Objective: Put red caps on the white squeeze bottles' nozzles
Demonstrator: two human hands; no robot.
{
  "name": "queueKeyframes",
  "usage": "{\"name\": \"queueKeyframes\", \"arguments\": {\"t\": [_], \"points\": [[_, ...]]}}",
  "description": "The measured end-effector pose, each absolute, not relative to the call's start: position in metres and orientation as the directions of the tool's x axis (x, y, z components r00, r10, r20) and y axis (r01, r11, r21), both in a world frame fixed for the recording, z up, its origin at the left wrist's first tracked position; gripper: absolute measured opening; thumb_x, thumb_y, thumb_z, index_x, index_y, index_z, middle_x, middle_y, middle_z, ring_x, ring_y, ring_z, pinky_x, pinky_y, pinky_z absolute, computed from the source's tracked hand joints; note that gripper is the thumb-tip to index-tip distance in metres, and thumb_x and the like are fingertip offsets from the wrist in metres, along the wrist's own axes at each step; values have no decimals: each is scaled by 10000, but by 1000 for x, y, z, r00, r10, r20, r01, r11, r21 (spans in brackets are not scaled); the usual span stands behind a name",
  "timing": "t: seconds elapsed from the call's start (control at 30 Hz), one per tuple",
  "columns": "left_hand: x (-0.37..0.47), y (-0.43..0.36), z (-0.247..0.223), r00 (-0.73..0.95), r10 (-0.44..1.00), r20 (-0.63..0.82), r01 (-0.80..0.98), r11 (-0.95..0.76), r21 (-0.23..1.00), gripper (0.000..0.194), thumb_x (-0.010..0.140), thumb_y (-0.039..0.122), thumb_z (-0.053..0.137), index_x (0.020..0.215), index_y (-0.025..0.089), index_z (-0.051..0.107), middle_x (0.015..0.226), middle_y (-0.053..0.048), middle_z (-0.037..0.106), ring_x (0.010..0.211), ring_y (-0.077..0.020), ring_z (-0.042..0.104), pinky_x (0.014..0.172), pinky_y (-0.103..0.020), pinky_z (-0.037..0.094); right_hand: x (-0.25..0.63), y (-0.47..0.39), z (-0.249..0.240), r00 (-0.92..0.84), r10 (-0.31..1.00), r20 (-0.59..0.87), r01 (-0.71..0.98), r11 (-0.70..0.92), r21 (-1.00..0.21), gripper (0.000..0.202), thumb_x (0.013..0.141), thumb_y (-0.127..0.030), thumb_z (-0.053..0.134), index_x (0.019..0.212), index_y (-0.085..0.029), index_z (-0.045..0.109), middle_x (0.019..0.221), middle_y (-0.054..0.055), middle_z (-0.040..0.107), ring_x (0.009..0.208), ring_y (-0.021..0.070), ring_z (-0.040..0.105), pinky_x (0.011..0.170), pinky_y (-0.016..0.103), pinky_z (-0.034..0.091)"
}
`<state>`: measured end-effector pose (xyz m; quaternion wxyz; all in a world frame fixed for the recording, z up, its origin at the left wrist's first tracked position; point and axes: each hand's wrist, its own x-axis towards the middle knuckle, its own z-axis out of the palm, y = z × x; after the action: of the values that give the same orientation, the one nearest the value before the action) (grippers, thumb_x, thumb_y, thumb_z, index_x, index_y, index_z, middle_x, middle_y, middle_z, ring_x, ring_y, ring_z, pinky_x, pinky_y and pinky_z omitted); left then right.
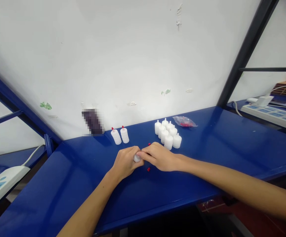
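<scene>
My left hand (127, 162) is wrapped round a white bottle (137, 158), of which only a small part shows. Against the top of this bottle, my right hand (159, 156) has its thumb and fingers pinched together; whatever is between them is hidden. One small red cap (148, 169) lies on the blue table below the hands, and another red cap (149, 144) peeks out just above my right hand. Behind the hands on the left, two white bottles with red tips (124, 135) stand side by side. Several white bottles without red tips (168, 142) stand grouped on the right.
On the blue table (182, 191), a clear plastic bag with red pieces (185, 121) lies at the back right. A dark pixelated object (93, 121) leans against the wall. Power strips (6, 184) lie beyond the frame posts on both sides.
</scene>
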<state>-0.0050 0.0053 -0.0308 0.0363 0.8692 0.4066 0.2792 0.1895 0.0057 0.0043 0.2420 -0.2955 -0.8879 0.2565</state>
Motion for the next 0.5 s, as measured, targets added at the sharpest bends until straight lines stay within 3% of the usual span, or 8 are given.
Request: {"name": "queueKeyframes", "arguments": {"t": [0.17,0.33,0.4,0.5], "points": [[0,0,-19,527,791,311,624,-608,490,200,807,223,502,647,196,383,591,58,405,536,-95,326,523,-235,267,187,7,-7,-696,612,376,279,713,-644,395,1022,-288,374,657,-171,470,585,-37,481,528,92,422,564,246,295],[-13,3,-17,569,817,96,456,-411,789,336,916,372,425,637,186,399,570,54,353,533,-95,298,516,-239,258,202,12,1,-589,613,527,196,740,-643,369,1026,-322,324,674,-209,322,603,-42,390,533,107,352,545,253,292],[-20,9,-20,494,860,131,439,-377,816,390,921,422,423,614,191,357,560,56,317,531,-96,283,519,-247,247,212,13,9,-563,599,570,228,775,-590,340,1033,-312,285,715,-210,347,659,-28,413,582,122,375,580,262,320],[-22,16,-25,348,905,246,462,-394,794,407,932,457,422,629,192,362,581,57,309,546,-98,284,537,-250,254,222,14,12,-710,539,454,373,834,-406,250,1023,-271,337,816,-195,455,749,-4,496,627,136,427,611,280,340]]}}
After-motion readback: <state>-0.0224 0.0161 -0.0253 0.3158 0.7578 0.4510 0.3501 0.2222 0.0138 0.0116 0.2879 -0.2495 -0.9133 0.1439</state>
